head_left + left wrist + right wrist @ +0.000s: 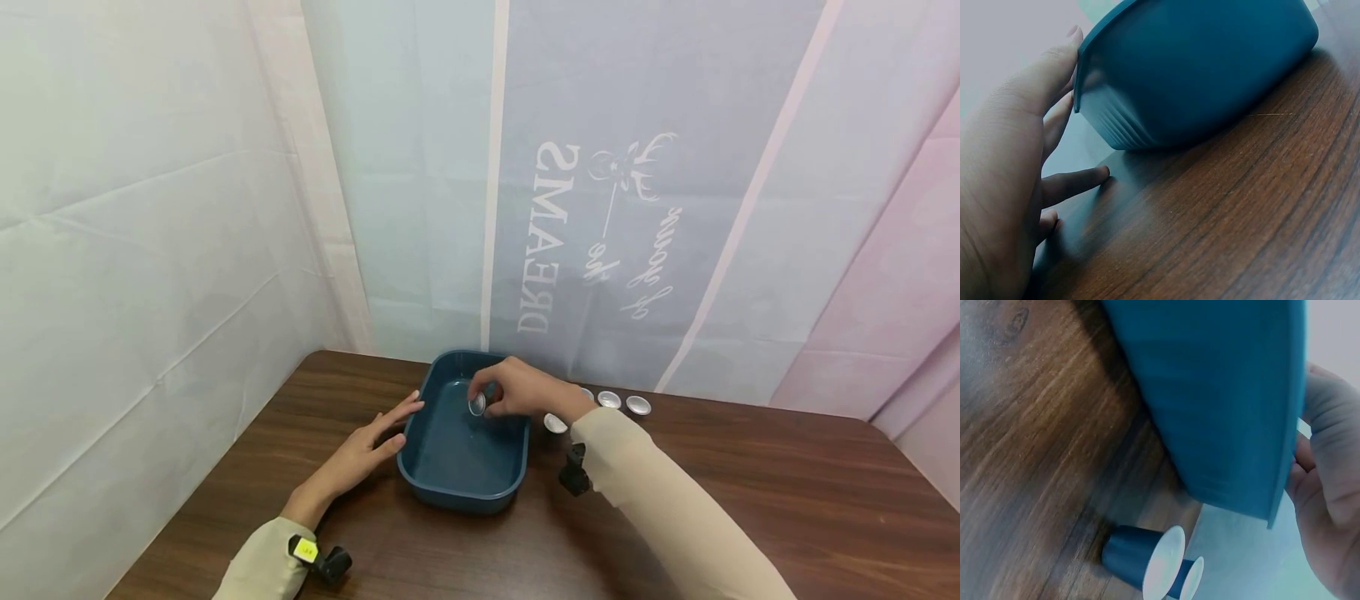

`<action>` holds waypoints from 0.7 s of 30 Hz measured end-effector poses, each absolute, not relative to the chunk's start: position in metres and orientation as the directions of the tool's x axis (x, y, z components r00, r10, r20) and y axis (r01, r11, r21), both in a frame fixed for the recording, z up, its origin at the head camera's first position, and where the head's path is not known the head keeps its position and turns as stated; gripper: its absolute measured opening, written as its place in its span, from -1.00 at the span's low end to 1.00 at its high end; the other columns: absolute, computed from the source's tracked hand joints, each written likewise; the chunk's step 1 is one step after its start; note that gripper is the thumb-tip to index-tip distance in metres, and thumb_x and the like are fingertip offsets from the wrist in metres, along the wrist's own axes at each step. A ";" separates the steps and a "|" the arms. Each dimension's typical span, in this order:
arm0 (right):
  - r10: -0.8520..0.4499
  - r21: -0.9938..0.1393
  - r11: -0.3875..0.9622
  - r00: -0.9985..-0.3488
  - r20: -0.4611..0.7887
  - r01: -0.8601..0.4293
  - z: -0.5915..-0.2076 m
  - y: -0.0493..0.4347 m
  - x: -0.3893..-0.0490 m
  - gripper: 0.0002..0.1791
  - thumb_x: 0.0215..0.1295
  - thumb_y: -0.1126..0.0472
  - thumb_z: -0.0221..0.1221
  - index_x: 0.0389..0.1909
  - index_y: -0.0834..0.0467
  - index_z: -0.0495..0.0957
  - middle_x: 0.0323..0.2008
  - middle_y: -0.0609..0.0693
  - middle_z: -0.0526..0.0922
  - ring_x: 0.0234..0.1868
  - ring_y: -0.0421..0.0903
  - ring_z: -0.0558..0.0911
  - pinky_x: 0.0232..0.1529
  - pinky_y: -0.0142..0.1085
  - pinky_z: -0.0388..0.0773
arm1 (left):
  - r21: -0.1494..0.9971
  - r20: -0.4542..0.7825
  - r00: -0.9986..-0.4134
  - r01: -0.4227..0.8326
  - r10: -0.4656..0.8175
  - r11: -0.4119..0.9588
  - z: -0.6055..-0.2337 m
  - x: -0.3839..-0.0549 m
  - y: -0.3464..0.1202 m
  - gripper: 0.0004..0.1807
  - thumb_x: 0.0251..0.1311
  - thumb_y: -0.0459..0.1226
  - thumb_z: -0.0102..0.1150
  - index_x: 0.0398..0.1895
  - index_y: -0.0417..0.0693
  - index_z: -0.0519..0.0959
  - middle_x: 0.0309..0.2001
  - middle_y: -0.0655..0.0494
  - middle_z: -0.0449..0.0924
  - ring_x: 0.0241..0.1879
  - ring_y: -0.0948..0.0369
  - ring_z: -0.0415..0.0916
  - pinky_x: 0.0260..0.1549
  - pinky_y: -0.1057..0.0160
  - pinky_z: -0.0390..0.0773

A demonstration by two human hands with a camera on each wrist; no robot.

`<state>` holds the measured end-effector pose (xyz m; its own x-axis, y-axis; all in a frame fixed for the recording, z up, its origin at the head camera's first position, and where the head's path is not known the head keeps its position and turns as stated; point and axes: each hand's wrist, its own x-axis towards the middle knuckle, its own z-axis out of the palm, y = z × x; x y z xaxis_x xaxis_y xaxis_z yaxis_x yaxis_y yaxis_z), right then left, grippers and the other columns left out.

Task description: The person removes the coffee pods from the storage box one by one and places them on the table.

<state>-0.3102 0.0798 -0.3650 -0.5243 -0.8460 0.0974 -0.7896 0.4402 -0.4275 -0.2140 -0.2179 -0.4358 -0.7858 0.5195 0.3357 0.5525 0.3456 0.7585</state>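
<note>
A deep blue plastic bin [465, 487] with rounded corners stands on the wooden table. My right hand [517, 388] reaches over its right side and pinches a coffee capsule [477, 405], silver lid showing, between thumb and fingers above the bin's floor. In the right wrist view the bin's wall [1222, 406] hides that capsule and the fingertips. My left hand [360, 458], fingers extended, touches the bin's left rim. The left wrist view shows its thumb and forefinger at the rim, with other fingers [1079, 185] low by the table.
Several more coffee capsules [555, 423] stand right of the bin, partly behind my right wrist; the right wrist view shows dark blue bodies with pale lids on one capsule [1132, 553] and its neighbour. A printed curtain [420, 208] hangs along the table's [750, 475] back edge.
</note>
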 end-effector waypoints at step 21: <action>-0.714 -0.518 0.417 -0.622 0.321 -0.747 -0.356 0.137 -0.295 -0.73 0.13 0.13 0.37 -0.12 -0.11 0.64 -0.32 -0.29 0.65 -0.43 -0.31 0.63 -0.34 -0.33 0.60 | 0.762 0.344 -0.781 0.557 0.521 0.331 -0.437 -0.213 -0.218 -0.45 0.41 -0.40 -0.09 0.45 -0.07 0.19 0.49 -0.03 -0.04 0.40 -0.13 -0.02 0.24 -0.38 -0.33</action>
<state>-0.2948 0.1369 -0.3556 -0.6216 -0.7145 0.3211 -0.7470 0.4172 -0.5176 -0.2127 -0.2184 -0.4367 -0.7810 0.5210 0.3444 0.5569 0.3313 0.7616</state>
